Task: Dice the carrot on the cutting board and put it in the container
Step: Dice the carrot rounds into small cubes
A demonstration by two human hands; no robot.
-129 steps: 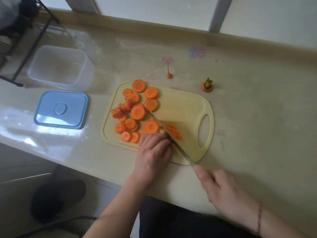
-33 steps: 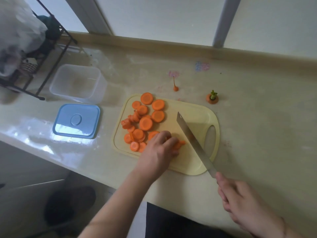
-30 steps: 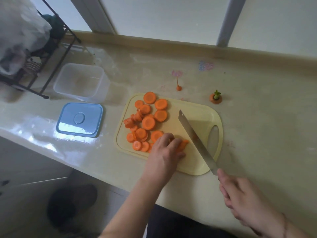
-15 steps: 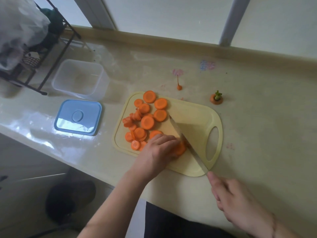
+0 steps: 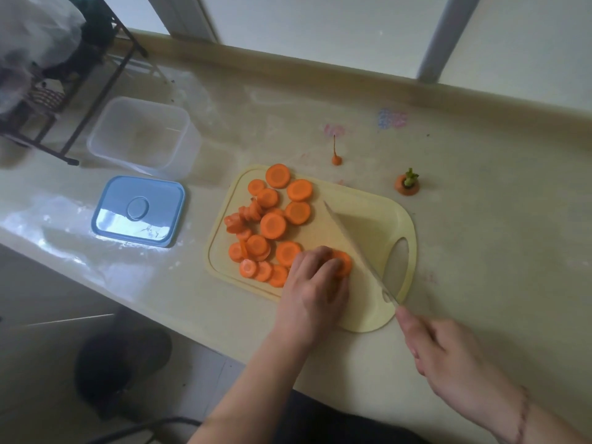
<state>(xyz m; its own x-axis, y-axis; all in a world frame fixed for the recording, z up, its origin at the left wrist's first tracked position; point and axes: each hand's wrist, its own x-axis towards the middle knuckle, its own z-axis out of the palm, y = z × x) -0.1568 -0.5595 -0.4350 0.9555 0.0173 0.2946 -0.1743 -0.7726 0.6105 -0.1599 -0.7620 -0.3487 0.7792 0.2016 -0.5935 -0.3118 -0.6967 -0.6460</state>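
Several orange carrot rounds (image 5: 273, 225) lie on the left half of a pale yellow cutting board (image 5: 381, 225). My left hand (image 5: 312, 293) rests at the board's near edge, fingers curled onto a small stack of carrot rounds (image 5: 342, 263). My right hand (image 5: 448, 357) grips the handle of a knife (image 5: 355, 251); its blade slants across the board just right of that stack. A clear plastic container (image 5: 141, 136) stands open at the far left.
A blue lid (image 5: 138, 210) lies on the counter beside the container. The carrot tip (image 5: 336, 159) and the carrot top with green stub (image 5: 407, 184) sit behind the board. A black wire rack (image 5: 80, 75) stands far left. The counter edge runs below my hands.
The knife has come down from raised above the board to beside the carrot stack. My left hand stayed on the stack.
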